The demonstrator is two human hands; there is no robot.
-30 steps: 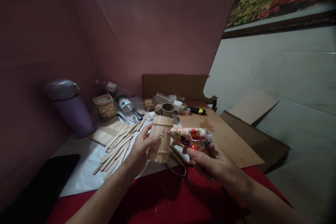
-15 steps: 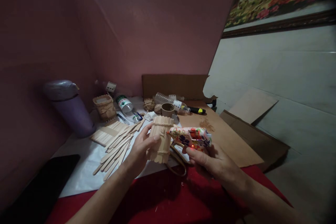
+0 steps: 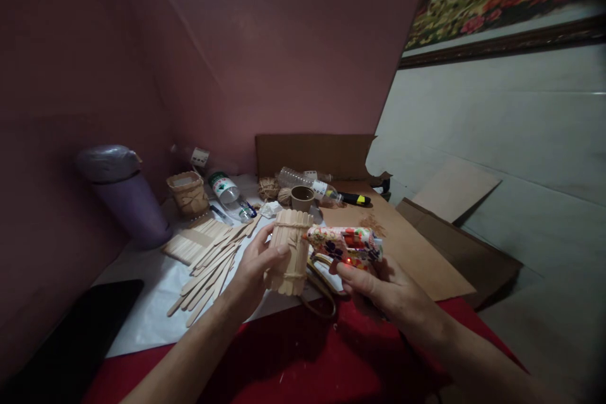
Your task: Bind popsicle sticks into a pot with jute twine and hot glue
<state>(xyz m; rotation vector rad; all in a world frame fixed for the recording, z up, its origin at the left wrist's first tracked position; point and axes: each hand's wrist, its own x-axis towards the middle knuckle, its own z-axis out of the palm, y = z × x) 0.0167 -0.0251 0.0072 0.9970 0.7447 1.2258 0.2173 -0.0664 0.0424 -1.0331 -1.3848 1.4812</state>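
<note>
My left hand (image 3: 259, 265) is closed around a small holder made of popsicle sticks (image 3: 292, 259), with twine tied round it near the top and the bottom and a twine bow between. In my right hand (image 3: 374, 287) is a flower-patterned hot glue gun (image 3: 344, 245) with a red light glowing on it. Its nozzle points left, at the holder's right side by the bow; whether it touches cannot be made out. Beneath the two lie scissors (image 3: 326, 297), partly hidden by them. Loose popsicle sticks (image 3: 213, 271) fan out on white paper left of my left hand.
Behind stand a brown cup (image 3: 302, 198), twine balls (image 3: 269, 188), plastic bottles (image 3: 227, 192) and a decorated stick pot (image 3: 188, 194). A utility knife (image 3: 355, 199) lies on cardboard (image 3: 402, 246). A purple tumbler (image 3: 130, 202) and a black flat object (image 3: 89, 322) are at left.
The glue gun has shifted very slightly right and its nozzle has moved up a little along the holder's edge. My left hand and the holder stay nearly still.
</note>
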